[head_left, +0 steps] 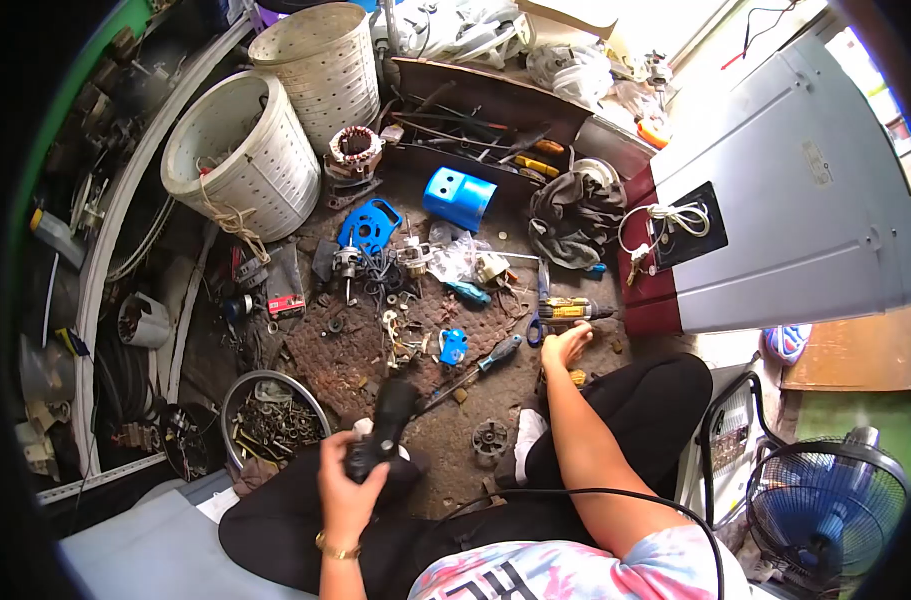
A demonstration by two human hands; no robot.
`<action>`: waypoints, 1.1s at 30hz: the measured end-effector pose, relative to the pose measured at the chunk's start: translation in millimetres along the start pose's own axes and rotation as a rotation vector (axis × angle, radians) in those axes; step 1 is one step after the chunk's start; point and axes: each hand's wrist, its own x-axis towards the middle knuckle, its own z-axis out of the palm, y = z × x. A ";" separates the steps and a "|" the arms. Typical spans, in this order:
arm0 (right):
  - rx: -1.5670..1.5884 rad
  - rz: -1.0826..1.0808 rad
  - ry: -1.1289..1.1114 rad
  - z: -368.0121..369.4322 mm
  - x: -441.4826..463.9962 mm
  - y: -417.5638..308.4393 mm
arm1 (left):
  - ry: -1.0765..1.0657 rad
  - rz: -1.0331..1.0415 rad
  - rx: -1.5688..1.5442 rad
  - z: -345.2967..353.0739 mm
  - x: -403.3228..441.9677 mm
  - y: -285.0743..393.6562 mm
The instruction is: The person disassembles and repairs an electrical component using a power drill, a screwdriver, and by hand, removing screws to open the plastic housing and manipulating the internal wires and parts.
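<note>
My left hand [351,478], with a gold watch at the wrist, is closed around a black handheld object [386,425], blurred so that its kind is unclear. My right hand [567,346] is low over the floor with fingers partly extended, and I see nothing held in it. Just beyond its fingertips lies a yellow-and-black tool [572,309] with a dark pointed end. Blue-handled scissors [536,322] are beside it. Between my hands lies a screwdriver [499,353] with a blue-grey handle. A small blue part [453,347] sits near its handle.
A metal bowl [238,455] of screws is at left. Two perforated white tubs [237,160] stand behind it. A copper-wound stator [356,146], a blue motor housing [459,197] and a dark cloth [575,222] lie ahead. A grey cabinet [795,200] and a fan [825,510] stand right.
</note>
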 end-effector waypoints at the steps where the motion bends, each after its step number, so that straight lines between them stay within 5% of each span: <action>1: 0.007 0.005 -0.011 2.4 2.9 0.0 | 0.055 0.033 0.002 -11.9 -3.2 9.8; 7: 0.055 0.029 -0.050 11.1 18.8 0.4 | 0.355 0.271 0.032 -59.1 -16.0 36.6; 11: -0.084 0.135 -0.049 -3.1 18.6 -19.2 | 0.737 0.590 0.410 -70.2 -7.1 27.4; 13: 0.006 0.013 0.108 -12.7 6.0 -35.8 | 0.737 0.780 0.435 -81.5 -1.0 26.5; 15: 0.367 -0.486 0.232 -1.5 1.5 -46.5 | 0.751 1.010 0.433 -87.3 2.4 35.3; 16: 0.683 -0.568 0.070 -20.3 -14.2 -77.5 | 0.759 1.119 0.430 -89.1 4.5 42.8; 17: 0.744 -0.755 -0.038 -49.4 -32.6 -109.1 | 0.747 1.055 0.357 -86.9 1.7 54.1; 19: 0.966 -0.946 -0.600 -129.5 -80.7 -158.1 | 0.721 0.913 0.230 -70.8 -11.0 86.7; 21: 1.045 -1.196 -1.026 -195.2 -111.7 -187.1 | 0.427 0.580 -0.129 -48.7 -12.8 113.0; 25: 0.918 -1.349 -1.517 -232.7 -141.6 -191.6 | 0.076 0.298 -0.561 -21.6 9.7 82.6; 26: 0.853 -1.392 -1.457 -238.2 -148.4 -187.3 | 0.016 0.213 -0.656 -20.7 14.4 73.9; 29: 0.775 -1.267 -1.355 -237.2 -161.4 -159.5 | -0.134 0.063 -0.836 -13.4 20.2 47.1; 31: 0.802 -1.097 -1.323 -230.1 -163.8 -141.4 | -0.277 0.094 -1.221 -4.4 17.7 29.9; 33: 1.134 -0.724 -1.501 -210.7 -168.9 -126.6 | -0.482 -0.003 -1.650 3.9 27.2 -4.2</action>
